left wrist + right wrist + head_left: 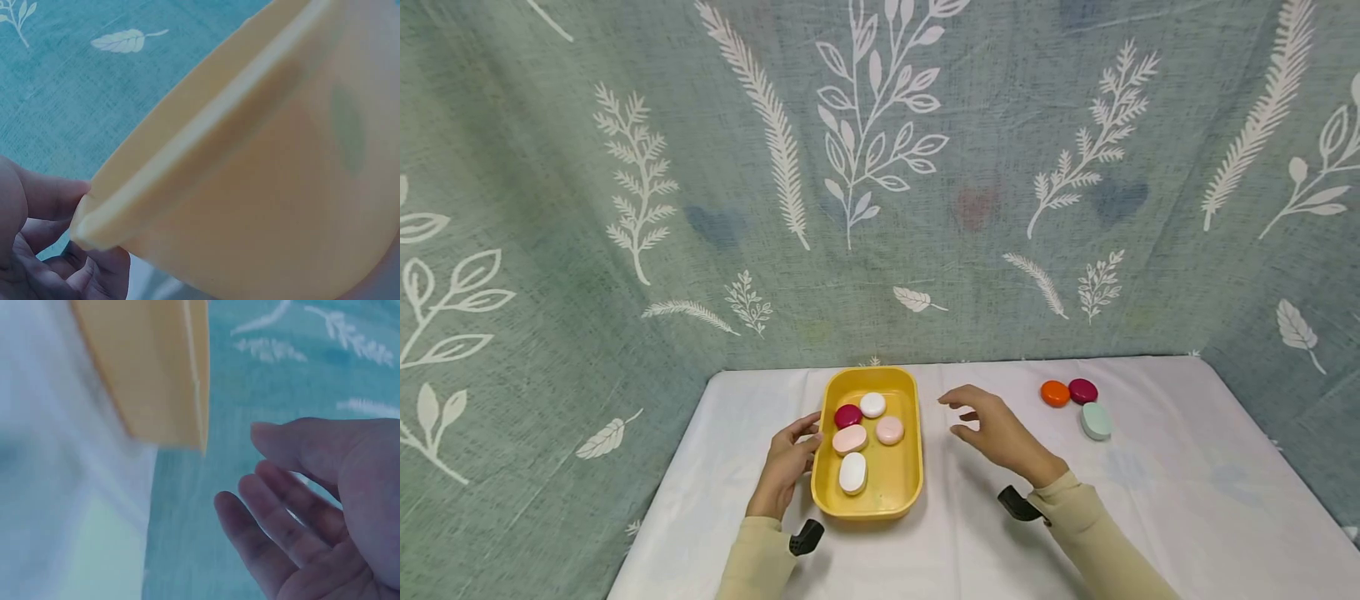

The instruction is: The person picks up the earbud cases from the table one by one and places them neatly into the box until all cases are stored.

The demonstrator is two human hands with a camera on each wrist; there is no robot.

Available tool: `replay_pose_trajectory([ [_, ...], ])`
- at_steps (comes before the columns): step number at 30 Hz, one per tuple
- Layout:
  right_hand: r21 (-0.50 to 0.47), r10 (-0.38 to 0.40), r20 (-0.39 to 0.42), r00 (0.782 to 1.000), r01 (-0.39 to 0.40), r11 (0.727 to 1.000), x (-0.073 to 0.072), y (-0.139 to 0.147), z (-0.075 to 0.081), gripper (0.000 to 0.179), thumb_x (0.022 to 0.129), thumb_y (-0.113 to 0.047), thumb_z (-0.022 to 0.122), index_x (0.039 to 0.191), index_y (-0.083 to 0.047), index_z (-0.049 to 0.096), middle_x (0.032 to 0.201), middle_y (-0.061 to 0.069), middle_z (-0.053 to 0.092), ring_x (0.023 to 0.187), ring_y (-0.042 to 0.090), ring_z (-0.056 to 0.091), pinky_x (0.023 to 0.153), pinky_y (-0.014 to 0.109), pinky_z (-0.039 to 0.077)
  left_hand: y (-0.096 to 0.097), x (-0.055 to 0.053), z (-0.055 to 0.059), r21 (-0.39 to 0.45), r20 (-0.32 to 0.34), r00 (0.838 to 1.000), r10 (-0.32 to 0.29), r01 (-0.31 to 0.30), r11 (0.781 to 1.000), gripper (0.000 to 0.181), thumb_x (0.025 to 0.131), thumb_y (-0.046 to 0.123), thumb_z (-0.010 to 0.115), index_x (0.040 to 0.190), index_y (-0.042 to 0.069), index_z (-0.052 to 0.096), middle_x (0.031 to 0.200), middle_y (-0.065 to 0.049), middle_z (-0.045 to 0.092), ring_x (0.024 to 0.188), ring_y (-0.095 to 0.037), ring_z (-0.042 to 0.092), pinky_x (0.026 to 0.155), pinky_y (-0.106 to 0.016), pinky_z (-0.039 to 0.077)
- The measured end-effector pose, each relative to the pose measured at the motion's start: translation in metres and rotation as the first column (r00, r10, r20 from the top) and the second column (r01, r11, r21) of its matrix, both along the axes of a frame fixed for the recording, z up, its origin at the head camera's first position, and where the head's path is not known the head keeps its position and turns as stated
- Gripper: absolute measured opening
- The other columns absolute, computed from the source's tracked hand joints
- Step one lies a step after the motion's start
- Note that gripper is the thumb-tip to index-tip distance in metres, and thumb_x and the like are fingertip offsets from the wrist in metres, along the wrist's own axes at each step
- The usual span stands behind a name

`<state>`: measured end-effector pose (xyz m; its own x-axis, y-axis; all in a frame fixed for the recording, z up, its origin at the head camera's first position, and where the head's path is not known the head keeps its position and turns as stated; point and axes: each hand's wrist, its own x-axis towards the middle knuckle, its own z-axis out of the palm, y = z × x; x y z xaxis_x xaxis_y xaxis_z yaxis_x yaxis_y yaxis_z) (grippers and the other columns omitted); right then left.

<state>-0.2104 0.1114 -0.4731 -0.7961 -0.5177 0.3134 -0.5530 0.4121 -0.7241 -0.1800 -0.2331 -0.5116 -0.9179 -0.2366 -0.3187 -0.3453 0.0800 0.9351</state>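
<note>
A yellow tray [898, 487] is at the table [970, 550], left of the middle, its long sides running near to far; whether its base touches the white cloth is hard to tell. The person's left hand [790, 467] is at the tray's left side, its thumb and fingers clamped on the rim, as the left wrist view also shows. The right hand [1000, 429] hangs to the right of the tray, apart from it, with nothing in its grasp; its fingers are bent a little, and the thumb stands apart from them.

Five smooth pieces lie inside the tray. At the far end are a round white piece [872, 405] and, to its left, a dark red piece [848, 416]. Nearer lie an oval pink piece [849, 439] on the left and a round pink piece [890, 430] on the right. An oval white piece [853, 473] is nearest.

Well to the right of the tray, toward the far edge, an orange piece [1055, 393] lies just left of a second dark red piece [1083, 391], with a pale green piece [1096, 421] on their near side. A green cloth [880, 292] with white leaf patterns hangs behind the table.
</note>
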Motion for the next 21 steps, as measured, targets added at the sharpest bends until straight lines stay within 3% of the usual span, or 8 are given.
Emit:
replay_pose_trajectory([
  [8,-0.022,-0.184,-0.017,0.983,0.184,0.983,0.002,0.051,-0.012,0.045,0.084,0.018,0.077,0.127,0.005,0.067,0.124,0.021,0.068,0.112,0.045,0.067,0.091,0.048,0.061,0.000,0.000,0.001,0.003,0.001,1.000,-0.003,0.003,1.000,0.042,0.105,0.004,0.058,0.148,0.006,0.060,0.128,-0.017,0.054,0.073,-0.017,0.058,0.062,-0.023,0.053],
  [21,0.009,-0.361,-0.025,0.932,0.362,0.932,0.008,0.104,-0.027,0.045,0.084,0.016,0.078,0.127,0.009,0.066,0.123,0.028,0.066,0.111,0.045,0.066,0.090,0.052,0.060,0.001,0.000,0.000,0.000,0.000,1.000,-0.002,0.002,1.000,0.043,0.106,0.005,0.059,0.148,0.006,0.060,0.130,-0.017,0.054,0.072,-0.017,0.058,0.062,-0.023,0.053],
])
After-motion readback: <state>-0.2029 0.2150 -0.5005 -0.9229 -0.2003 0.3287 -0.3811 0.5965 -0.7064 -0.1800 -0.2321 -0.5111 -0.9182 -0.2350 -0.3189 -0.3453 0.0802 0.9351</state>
